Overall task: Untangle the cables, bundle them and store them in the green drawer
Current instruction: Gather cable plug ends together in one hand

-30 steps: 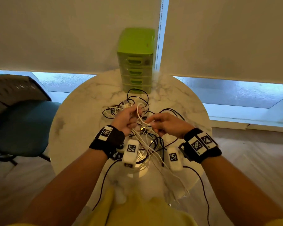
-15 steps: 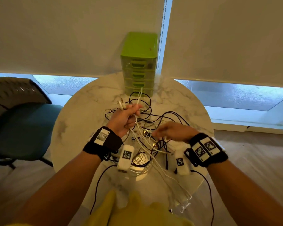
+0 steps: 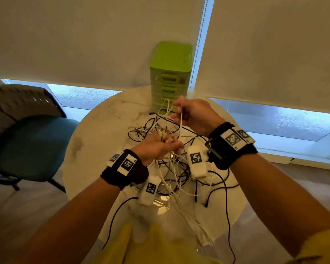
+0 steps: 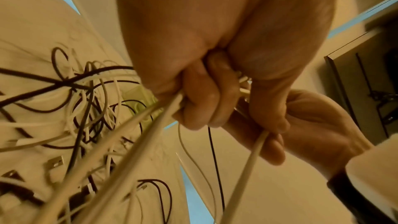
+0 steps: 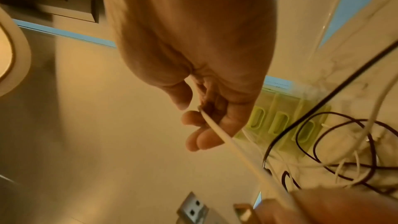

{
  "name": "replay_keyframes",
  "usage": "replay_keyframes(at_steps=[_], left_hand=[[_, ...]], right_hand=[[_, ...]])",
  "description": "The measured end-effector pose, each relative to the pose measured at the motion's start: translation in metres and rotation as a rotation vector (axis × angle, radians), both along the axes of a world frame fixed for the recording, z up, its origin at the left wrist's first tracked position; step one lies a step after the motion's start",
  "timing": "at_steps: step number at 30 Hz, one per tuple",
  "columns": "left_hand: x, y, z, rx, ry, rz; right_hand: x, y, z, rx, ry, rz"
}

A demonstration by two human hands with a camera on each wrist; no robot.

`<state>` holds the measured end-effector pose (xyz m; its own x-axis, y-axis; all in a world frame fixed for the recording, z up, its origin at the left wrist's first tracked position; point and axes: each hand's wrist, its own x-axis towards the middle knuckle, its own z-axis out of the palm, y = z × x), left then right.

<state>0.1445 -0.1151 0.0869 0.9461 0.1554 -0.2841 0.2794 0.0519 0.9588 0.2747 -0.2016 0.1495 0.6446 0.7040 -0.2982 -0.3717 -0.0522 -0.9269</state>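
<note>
A bunch of white cables (image 3: 161,135) is gripped in the curled fingers of the left hand (image 3: 156,147), plug ends pointing toward 12 o'clock. One white cable (image 3: 181,119), near upright, is pinched by the right hand (image 3: 194,115). The tangle (image 3: 171,168) lies on the marble table (image 3: 95,134); its cables cannot be counted. One green drawer unit (image 3: 171,73) stands at 12 o'clock.

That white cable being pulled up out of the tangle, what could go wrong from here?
The right hand pinches the thin white cable while the left hand grips several white cables. Pulling might tighten knots in the heap of black and white cables. Strands already hang over the round marble table's near edge and could slide off.
</note>
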Motion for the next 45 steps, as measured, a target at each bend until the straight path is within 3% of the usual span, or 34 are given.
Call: replay_keyframes(at_steps=[4, 7, 10, 13, 15, 17, 25, 29, 30, 34, 38, 41, 45], left_hand=[[-0.003, -0.002, 0.01, 0.02, 0.058, -0.086], [-0.006, -0.008, 0.018, 0.019, 0.072, -0.127], [-0.003, 0.0, 0.015, -0.033, 0.048, 0.019], [0.007, 0.023, 0.0, -0.371, -0.006, 0.359], [0.014, 0.033, 0.0, -0.578, -0.039, 0.432], [0.02, 0.038, 0.004, -0.65, -0.027, 0.439], [0.033, 0.031, 0.024, -0.517, 0.055, 0.406], [0.033, 0.02, 0.04, -0.329, 0.012, 0.409], [0.032, 0.019, 0.043, -0.283, -0.025, 0.39], [0.029, 0.016, 0.058, -0.196, -0.194, 0.271], [0.027, 0.022, 0.063, -0.156, -0.257, 0.213], [0.021, 0.022, 0.058, -0.051, -0.21, 0.175], [0.016, 0.013, 0.049, -0.033, -0.132, 0.195]], right_hand=[[-0.004, 0.001, -0.005, 0.02, 0.112, -0.071], [-0.006, 0.0, -0.004, 0.004, 0.082, -0.096], [-0.001, -0.006, 0.001, -0.001, -0.027, -0.051], [0.002, -0.018, 0.003, -0.043, -0.142, 0.096], [0.0, -0.027, -0.003, -0.098, -0.192, 0.244], [-0.002, -0.034, -0.009, -0.144, -0.258, 0.398], [0.0, -0.049, -0.008, -0.189, -0.456, 0.709], [-0.006, -0.051, -0.009, -0.271, -0.486, 0.969], [-0.007, -0.049, -0.011, -0.291, -0.444, 0.945], [-0.002, -0.036, -0.018, -0.256, -0.22, 0.497], [0.0, -0.029, -0.013, -0.023, 0.046, 0.544], [0.008, -0.023, -0.002, 0.109, 0.012, 0.421], [0.014, -0.011, 0.001, 0.103, -0.075, 0.137]])
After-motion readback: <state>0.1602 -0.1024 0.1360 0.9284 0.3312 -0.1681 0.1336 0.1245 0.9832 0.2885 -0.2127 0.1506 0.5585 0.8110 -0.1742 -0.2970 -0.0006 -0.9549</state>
